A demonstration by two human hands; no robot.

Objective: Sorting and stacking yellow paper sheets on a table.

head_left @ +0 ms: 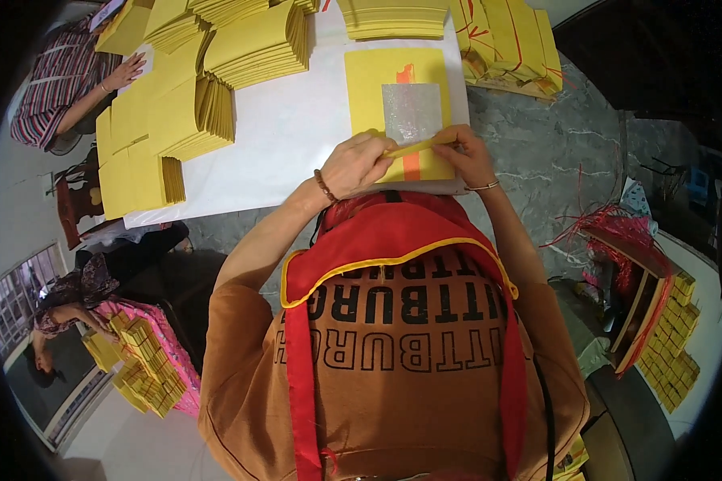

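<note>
On the white-covered table in front of me lies yellow paper (365,88) with an orange-red mark and a shiny silver square (411,111). My left hand (357,164), fingers closed, pinches the left end of a raised, narrow yellow paper edge (413,148). At the other end of that edge, my right hand (467,155) grips with thumb and fingers. The edge stretches between both hands just below the silver square. More yellow paper with an orange-red band shows beneath it. Whether the layers are one sheet or several, I cannot tell.
Folded yellow paper stacks (257,48) cover the table's left and far side, another stack (395,18) beyond my sheet. Red-tied yellow bundles (509,44) stand off the right edge. A co-worker's hand (124,72) rests at far left. Red strings (610,232) hang at right.
</note>
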